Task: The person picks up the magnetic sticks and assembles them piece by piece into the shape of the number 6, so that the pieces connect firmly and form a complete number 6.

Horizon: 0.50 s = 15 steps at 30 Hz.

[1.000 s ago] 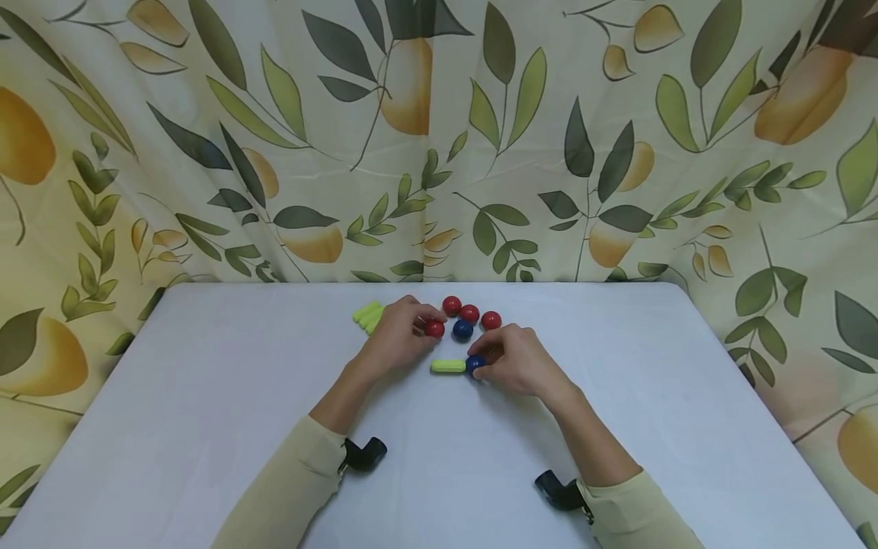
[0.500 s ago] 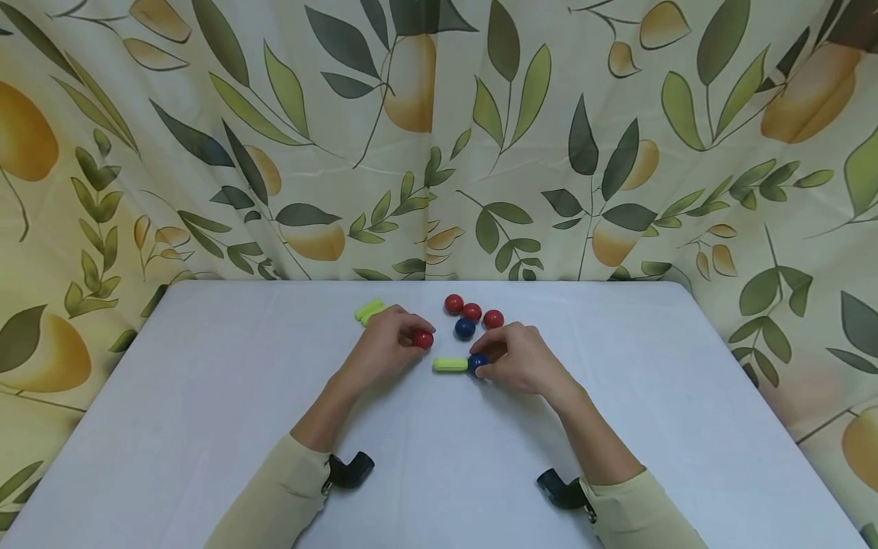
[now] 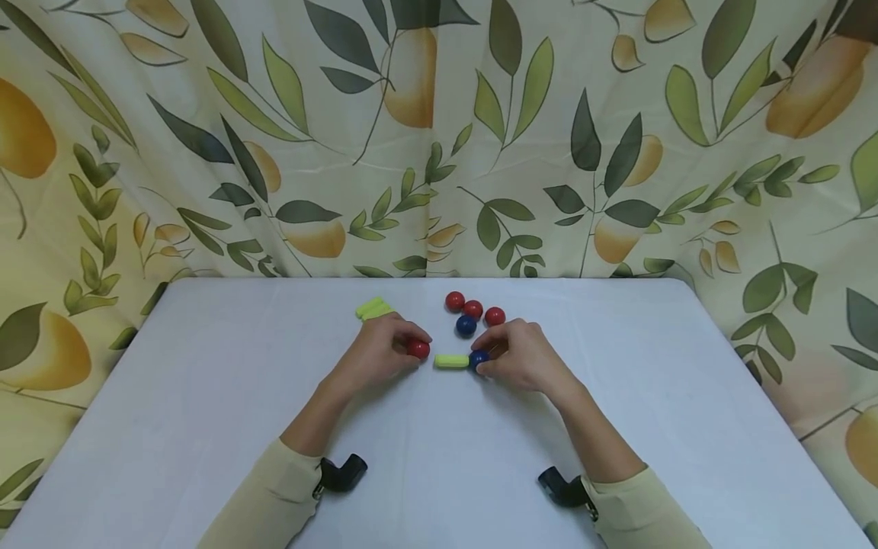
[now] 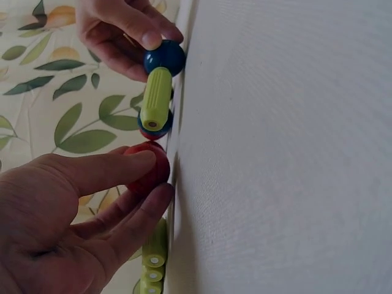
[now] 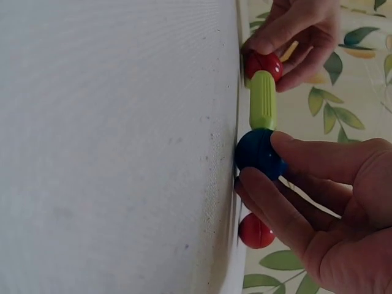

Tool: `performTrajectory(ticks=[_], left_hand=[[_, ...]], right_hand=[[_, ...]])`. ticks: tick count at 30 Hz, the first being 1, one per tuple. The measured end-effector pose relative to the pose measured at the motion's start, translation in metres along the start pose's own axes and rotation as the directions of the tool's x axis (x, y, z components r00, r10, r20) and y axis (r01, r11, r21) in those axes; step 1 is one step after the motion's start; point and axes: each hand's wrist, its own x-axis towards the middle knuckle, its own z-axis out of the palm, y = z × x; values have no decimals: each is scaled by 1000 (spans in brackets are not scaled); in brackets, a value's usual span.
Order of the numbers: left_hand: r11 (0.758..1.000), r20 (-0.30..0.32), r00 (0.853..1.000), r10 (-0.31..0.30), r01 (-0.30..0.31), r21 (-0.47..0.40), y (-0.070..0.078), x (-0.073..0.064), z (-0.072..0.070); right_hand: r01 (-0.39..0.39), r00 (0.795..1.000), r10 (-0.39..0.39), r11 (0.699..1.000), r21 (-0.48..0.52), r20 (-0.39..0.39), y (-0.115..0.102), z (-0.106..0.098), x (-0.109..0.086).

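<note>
Between thumb and fingers my left hand (image 3: pixel 377 349) pinches a red ball (image 3: pixel 418 349), low over the white table. My right hand (image 3: pixel 524 354) grips a blue ball (image 3: pixel 479 360) that has a lime-green ribbed rod (image 3: pixel 451 361) joined to its left side. The rod's free end faces the red ball, with a small gap between them in the head view. A small round spot shows on that rod end in the left wrist view, where the red ball (image 4: pixel 150 168) sits just below the rod (image 4: pixel 157 98). Fingers partly cover both balls.
Behind the hands, three red balls (image 3: pixel 473 309) and another blue ball (image 3: pixel 466 326) lie grouped on the white table (image 3: pixel 206 381). Several green rods (image 3: pixel 373 308) lie side by side beyond my left hand. A leaf-and-fruit patterned curtain (image 3: pixel 507 152) hangs along the table's far edge.
My left hand has carried the red ball away from the grouped balls, leftward and nearer to me, level with the rod. The right hand keeps its hold on the blue ball, nearly still.
</note>
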Motion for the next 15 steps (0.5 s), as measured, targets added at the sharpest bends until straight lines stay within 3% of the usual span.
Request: performTrajectory(ticks=[15], left_hand=[[1000, 45, 999, -3, 3, -8, 2, -1, 0]], right_hand=[[12, 1000, -12, 1000, 14, -19, 0, 1, -1]])
